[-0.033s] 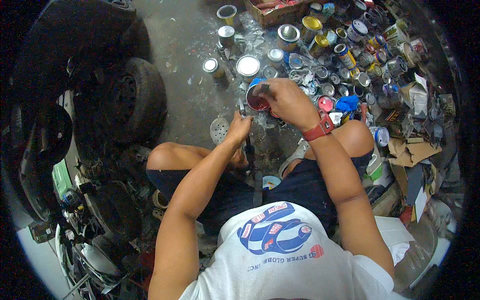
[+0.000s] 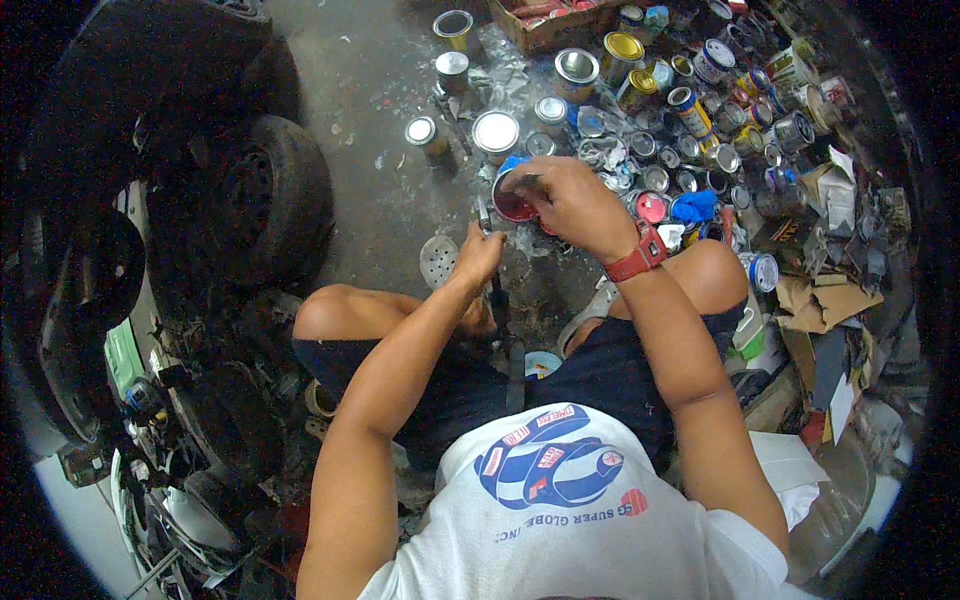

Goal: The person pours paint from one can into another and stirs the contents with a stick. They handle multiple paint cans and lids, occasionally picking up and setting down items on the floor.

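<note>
My left hand (image 2: 478,253) is closed round a slim tool, whose narrow metal end (image 2: 484,214) sticks out above the fist beside a small can. That tool's kind cannot be made out. The open paint can (image 2: 511,207), red inside, stands on the floor between my feet and the other cans. Over its right side my right hand (image 2: 575,205) is bent down with curled fingers, a red watch (image 2: 640,255) on the wrist. Dark marks show at the fingers; whatever they hold is hidden. A blue scrap (image 2: 514,163) lies at the can's far rim.
A silver-lidded can (image 2: 495,132) stands just beyond. Many cans and lids crowd the right, with a blue crumpled piece (image 2: 694,207) among them. A cardboard box (image 2: 540,30) sits at the far side. On the left lies a wheel (image 2: 265,200); torn cardboard (image 2: 825,300) lies at right.
The fingers of my right hand have shifted slightly over the red-stained can. My left hand and the cans stay where they were.
</note>
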Motion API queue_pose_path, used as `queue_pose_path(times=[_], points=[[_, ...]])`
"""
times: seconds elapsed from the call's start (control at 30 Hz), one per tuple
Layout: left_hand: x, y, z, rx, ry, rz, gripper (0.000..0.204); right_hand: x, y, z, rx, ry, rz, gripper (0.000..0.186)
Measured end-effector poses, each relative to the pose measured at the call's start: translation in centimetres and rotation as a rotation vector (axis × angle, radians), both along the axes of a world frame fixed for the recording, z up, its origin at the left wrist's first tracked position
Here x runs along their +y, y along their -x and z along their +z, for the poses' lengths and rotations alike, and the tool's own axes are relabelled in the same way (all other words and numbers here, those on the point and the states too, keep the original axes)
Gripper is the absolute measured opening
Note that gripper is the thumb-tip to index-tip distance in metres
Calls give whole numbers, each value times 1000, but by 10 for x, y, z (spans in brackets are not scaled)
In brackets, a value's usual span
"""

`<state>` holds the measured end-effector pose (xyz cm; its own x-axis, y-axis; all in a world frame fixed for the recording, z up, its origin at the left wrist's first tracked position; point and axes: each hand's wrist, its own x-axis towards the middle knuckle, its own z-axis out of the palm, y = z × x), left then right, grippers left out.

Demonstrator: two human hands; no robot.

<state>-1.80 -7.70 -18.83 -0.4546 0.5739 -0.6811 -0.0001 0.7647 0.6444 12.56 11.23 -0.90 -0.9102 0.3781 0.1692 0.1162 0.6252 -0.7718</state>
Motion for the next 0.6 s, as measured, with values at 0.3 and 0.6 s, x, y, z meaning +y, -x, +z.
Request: queue_pose_path(times=[0.3,0.6], points=[[9,-2,23,24,33,-11,76,3,2,-14,7,-18,-48,17],[13,3,15,27,14,0,72,10,5,-5,-67,-21,-35,14]])
